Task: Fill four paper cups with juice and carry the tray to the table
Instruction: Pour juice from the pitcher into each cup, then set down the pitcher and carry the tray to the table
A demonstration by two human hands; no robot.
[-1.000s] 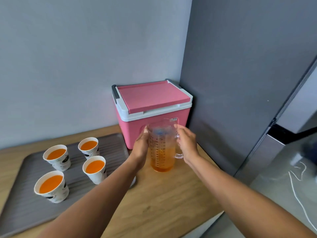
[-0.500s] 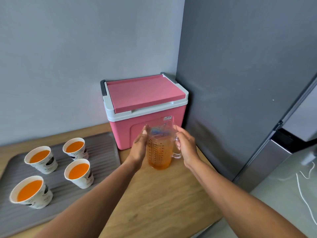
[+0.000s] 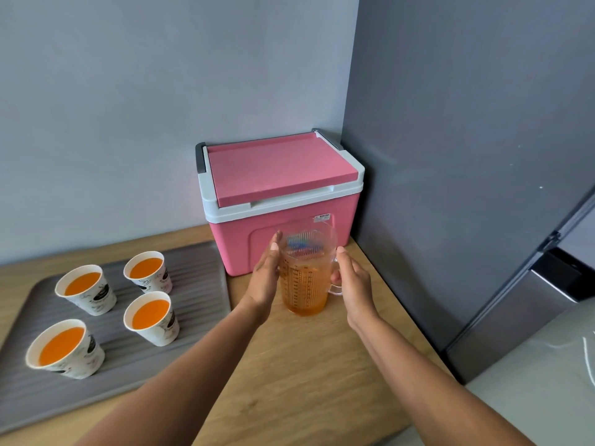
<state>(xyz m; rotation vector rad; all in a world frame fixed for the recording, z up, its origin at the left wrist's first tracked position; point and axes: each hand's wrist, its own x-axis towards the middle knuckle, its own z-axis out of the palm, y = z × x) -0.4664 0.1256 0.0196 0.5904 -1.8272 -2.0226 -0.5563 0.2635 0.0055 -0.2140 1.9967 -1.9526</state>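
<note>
1. Clear plastic measuring jug [image 3: 304, 284] stands upright on the wooden surface [image 3: 306, 365], long axis vertical, handle [image 3: 338, 292] pointing right, just in front of the pink cooler box [image 3: 283, 175]; orange juice fills its lower part.
2. Four white paper cups [image 3: 153, 318], all full of juice, stand upright on the grey ridged tray [image 3: 199, 284] to the left.
3. The tray's left edge is cut off; the jug's printed scale is too small to read.
4. Left hand [image 3: 265, 281] lies flat against the jug's left side, fingers straight.
5. Right hand [image 3: 354, 284] is at the handle; whether it grips cannot be told.
</note>
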